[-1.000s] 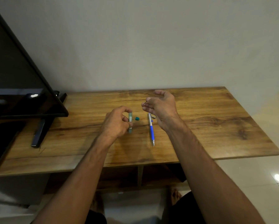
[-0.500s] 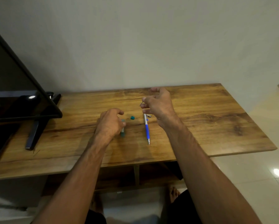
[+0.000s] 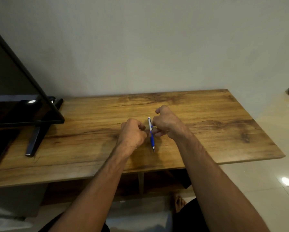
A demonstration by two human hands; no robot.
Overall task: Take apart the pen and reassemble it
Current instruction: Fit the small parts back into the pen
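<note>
Blue-and-white pen (image 3: 152, 141) worked two-handed over a wood-grain desk (image 3: 207, 131), hard against a plain pale wall (image 3: 157, 47).

Pinched at mid-barrel by the curled fingers (image 3: 158, 132) of the right hand (image 3: 167, 124), metal tip toward the desk's near edge and white end toward the wall; resting on the wood or lifted just off it, cannot tell. Met from the other side by the left hand (image 3: 132, 133), fingers clenched and touching the barrel, with no telling whether gripping the pen or something hidden inside. At the desk's far left, a dark flat screen (image 3: 14, 81) on a black splayed stand (image 3: 34, 141). Below the desktop, an upright wooden support (image 3: 140, 181) and a bare foot (image 3: 179, 203). To the right, glossy pale floor tiles (image 3: 257, 206) with a spot of lamp glare (image 3: 286, 181).
</note>
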